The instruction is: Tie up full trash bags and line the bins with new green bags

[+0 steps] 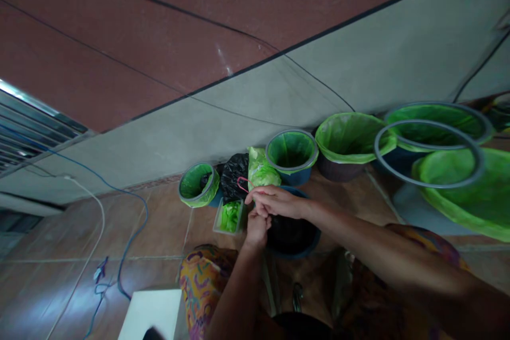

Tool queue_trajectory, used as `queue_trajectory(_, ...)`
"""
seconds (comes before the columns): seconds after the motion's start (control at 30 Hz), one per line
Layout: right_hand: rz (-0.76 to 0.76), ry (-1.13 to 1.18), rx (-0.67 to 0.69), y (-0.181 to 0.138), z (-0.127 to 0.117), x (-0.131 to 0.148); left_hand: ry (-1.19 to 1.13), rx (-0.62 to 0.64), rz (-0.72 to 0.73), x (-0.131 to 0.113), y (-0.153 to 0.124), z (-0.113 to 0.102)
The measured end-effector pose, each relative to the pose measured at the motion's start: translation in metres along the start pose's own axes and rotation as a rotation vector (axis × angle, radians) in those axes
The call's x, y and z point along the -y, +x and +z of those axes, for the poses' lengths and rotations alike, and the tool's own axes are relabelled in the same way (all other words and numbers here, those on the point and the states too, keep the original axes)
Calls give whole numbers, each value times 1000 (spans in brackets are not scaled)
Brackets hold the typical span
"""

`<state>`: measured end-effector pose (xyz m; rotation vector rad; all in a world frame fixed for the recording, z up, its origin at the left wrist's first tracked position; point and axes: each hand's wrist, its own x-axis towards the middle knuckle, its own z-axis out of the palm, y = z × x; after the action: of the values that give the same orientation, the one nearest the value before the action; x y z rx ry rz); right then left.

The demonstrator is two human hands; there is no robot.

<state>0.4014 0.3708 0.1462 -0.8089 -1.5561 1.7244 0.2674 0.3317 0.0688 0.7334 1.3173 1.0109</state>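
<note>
Seen from above, two bare hands meet over a dark blue bin lined with a black bag, which stands on the brown tiled floor directly in front of the person. The right hand reaches in from the lower right, forearm stretched long across the view, its fingers drawn together in a pinch at the bag's rim. The left hand comes up from below, just beneath the right and touching it, its fingers curled closed on the same edge of black plastic. A thin pink loop, perhaps a rubber band, pokes out just past the right fingertips; whether they hold it cannot be told.

Five bins lined with green bags stand along the base of the grey wall, growing larger to the right: a small one, a blue one, a brown one, and two wide ones at the right edge. One loose grey ring lies across the two widest. Between the small bins sit a bunched black bag, a crumpled green bag and a flat pack of green bags.
</note>
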Motion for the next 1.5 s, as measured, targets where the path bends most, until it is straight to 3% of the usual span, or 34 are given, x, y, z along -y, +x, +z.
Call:
queue_trajectory(0.1,124,-23,-76,1,8,4,-84,28,-54,2,0,4)
queue_trajectory(0.23,172,190,9,3,18,5,32,48,35,8,-1,10)
queue_trajectory(0.4,281,466,-95,15,17,-7,293,252,93,12,-11,15)
queue_trajectory(0.53,274,584,-185,24,6,-17,277,358,34,14,-21,20)
queue_trajectory(0.6,275,503,-241,24,-2,-18,224,309,18,15,-22,20)
queue_trajectory(0.67,293,284,-255,19,-11,-18,185,243,-3,14,-19,18)
queue_trajectory(0.83,345,-602,13,-5,-27,-19,152,122,-69,8,-8,6)
queue_trajectory(0.97,295,-947,53,-18,-26,-23,113,90,-108,3,-5,0)
queue_trajectory(1.17,280,-942,55,-19,-24,-31,171,-4,-79,4,1,-4)
queue_trajectory(1.3,307,-955,-38,-16,-30,-34,403,39,137,4,5,-7)
queue_trajectory(1.37,250,-913,-77,-13,-31,-35,498,102,227,1,2,-7)
queue_trajectory(1.5,77,-643,68,-5,-29,-41,623,177,357,-8,-10,-8)
